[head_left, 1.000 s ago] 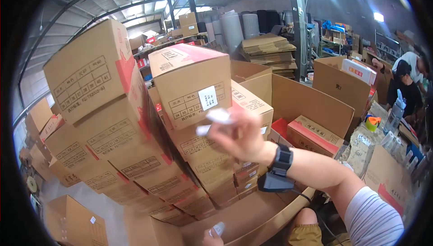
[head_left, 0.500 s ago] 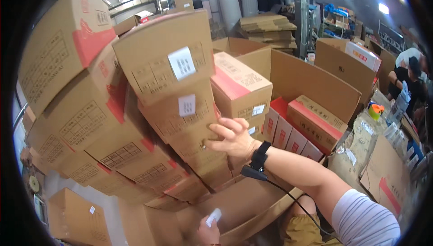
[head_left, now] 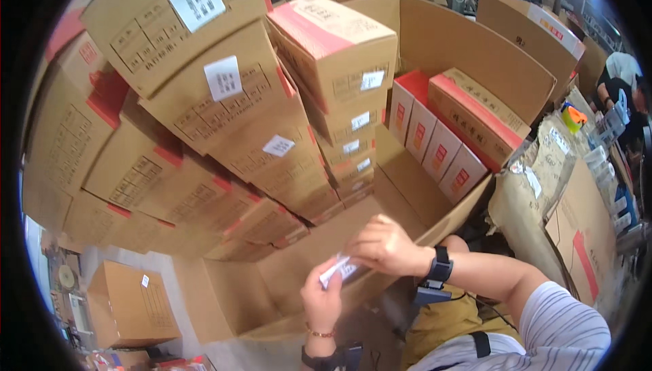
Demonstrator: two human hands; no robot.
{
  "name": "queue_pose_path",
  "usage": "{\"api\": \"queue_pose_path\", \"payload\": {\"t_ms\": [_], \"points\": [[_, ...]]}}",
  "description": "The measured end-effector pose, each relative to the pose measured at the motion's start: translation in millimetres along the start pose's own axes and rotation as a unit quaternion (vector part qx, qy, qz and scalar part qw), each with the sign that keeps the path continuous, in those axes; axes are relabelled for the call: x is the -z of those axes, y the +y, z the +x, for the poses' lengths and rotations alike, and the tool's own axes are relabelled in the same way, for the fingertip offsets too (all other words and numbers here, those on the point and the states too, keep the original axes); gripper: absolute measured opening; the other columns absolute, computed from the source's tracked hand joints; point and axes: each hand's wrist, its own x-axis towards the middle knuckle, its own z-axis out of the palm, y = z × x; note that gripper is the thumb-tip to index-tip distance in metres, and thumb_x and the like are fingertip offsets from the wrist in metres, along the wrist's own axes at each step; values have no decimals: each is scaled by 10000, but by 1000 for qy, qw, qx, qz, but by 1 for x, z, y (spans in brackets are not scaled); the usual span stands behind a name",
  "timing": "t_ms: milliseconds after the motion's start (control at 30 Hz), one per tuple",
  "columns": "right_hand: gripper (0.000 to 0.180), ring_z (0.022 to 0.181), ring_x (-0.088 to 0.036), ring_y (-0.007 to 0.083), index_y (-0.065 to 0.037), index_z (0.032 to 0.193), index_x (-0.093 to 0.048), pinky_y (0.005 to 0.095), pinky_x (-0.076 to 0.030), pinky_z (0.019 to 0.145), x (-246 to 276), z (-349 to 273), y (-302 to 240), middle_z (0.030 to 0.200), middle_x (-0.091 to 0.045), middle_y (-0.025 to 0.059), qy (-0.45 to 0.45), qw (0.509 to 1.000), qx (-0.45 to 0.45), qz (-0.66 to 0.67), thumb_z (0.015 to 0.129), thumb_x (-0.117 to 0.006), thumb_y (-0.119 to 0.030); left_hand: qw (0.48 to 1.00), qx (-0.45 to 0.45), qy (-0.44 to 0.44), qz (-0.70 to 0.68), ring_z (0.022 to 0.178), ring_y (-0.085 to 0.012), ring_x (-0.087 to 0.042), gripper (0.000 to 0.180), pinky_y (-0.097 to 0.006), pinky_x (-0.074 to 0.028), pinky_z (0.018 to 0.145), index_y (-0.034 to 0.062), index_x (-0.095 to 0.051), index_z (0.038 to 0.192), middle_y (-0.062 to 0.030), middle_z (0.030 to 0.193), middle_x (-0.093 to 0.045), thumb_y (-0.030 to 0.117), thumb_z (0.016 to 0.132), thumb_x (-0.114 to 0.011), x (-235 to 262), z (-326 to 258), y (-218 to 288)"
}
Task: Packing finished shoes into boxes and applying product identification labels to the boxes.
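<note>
My left hand [head_left: 322, 304] grips a small white bundle of printed labels [head_left: 334, 274] between thumb and fingers, low in the middle. Bent over its far end is my right hand [head_left: 388, 243], fingers pinched together at a label's edge; the fingertips are partly hidden. Just beyond both hands rise stacked brown cartons. White labels stick to the ends of a top carton [head_left: 146, 45], the carton under it [head_left: 204, 109] and a third one [head_left: 255, 167]. The neighbouring column, topped by a pink-banded carton [head_left: 339, 79], carries labels as well.
A large open cardboard box [head_left: 468, 38] surrounds the stacks, its near wall in front of my body. Inside at right are white-and-red boxes [head_left: 421, 130] and another brown carton [head_left: 475, 109]. A separate carton [head_left: 132, 303] stands left on the floor. A co-worker [head_left: 621, 92] is at far right.
My right hand has left the third carton's end, where a label now shows, and come down to the labels in my left hand. My left hand has risen; the view has tilted downward.
</note>
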Motion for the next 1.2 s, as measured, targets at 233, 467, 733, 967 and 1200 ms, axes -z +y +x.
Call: {"api": "queue_pose_path", "payload": {"t_ms": [233, 467, 733, 967, 1200], "points": [[120, 819, -601, 176, -128, 825, -649, 323, -414, 743, 34, -13, -11, 925, -641, -10, 31, 998, 53, -31, 718, -698, -147, 993, 47, -58, -90, 966, -132, -572, 302, -269, -460, 861, -58, -527, 1179, -99, 1081, -606, 27, 891, -557, -21, 0, 5], [339, 804, -600, 220, -123, 1091, -616, 316, -407, 710, 32, -21, -25, 875, -634, 37, 23, 999, -7, -34, 761, -689, -115, 986, 52, -145, -59, 997, -134, -558, 435, -267, -452, 875, -73, -413, 1295, -99, 1133, -576, -4, 884, -538, -33, -2, 16], [592, 1143, -452, 206, -95, 1423, -248, 346, -395, 959, 43, -33, -12, 1329, -340, 122, 127, 941, -205, 238, 898, -516, -34, 986, 57, -94, -126, 1057, -201, -563, 466, -314, -456, 898, -78, -471, 1245, -170, 1171, -569, -26, 812, -633, -33, -2, 15], [561, 1080, -508, 261, -83, 1389, -311, 359, -428, 929, 36, -34, -18, 1314, -356, 193, 148, 956, -83, 240, 872, -511, -1, 984, -32, -16, -175, 998, -175, -569, 542, -305, -465, 881, -59, -429, 1275, -147, 1117, -571, -25, 785, -659, -61, -9, 28], [796, 1031, -526, 196, -110, 1432, -166, 349, -475, 867, 37, -42, -13, 1305, -297, 125, 144, 917, -166, 333, 796, -613, 61, 993, 8, -34, -113, 921, -134, -568, 348, -261, -474, 803, -52, -537, 1089, -102, 1011, -603, 62, 800, -691, -52, -10, 22]]}}
